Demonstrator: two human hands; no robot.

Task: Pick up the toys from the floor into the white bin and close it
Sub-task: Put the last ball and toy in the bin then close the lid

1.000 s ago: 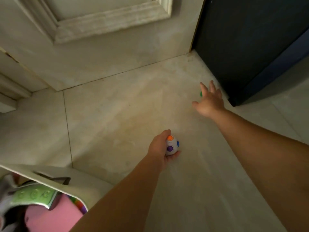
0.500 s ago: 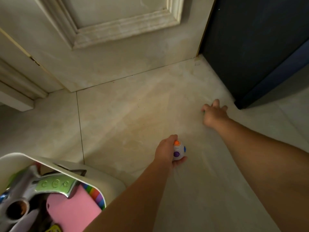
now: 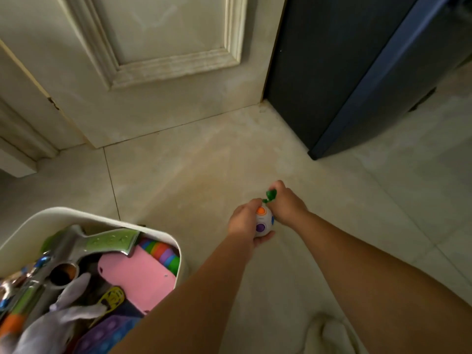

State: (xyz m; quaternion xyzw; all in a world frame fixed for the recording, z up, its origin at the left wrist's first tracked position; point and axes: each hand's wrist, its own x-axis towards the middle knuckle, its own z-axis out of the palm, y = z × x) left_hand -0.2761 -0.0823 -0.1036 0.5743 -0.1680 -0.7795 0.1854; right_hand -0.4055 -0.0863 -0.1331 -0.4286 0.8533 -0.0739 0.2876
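Note:
My left hand (image 3: 244, 221) grips a white ball (image 3: 264, 222) with orange, purple and blue dots, held above the floor tiles. Right beside it, touching the ball's right side, my right hand (image 3: 287, 205) pinches a small green toy (image 3: 271, 194) whose tip sticks out at the top. The white bin (image 3: 102, 221) stands open at the lower left, filled with several toys: a silver and green toy gun (image 3: 102, 242), a pink flat toy (image 3: 138, 279), a rainbow stack (image 3: 163, 252) and a purple pop toy (image 3: 107, 333). No lid is in view.
A cream panelled door (image 3: 153, 60) rises behind the floor. A dark blue cabinet (image 3: 357, 72) stands at the right, its corner reaching the tiles near my hands. A pale cloth-like shape (image 3: 329, 333) lies at the bottom edge.
My right hand closed on the green toy by the cabinet corner and drew back to meet my left hand. The view tilted down, showing more of the bin.

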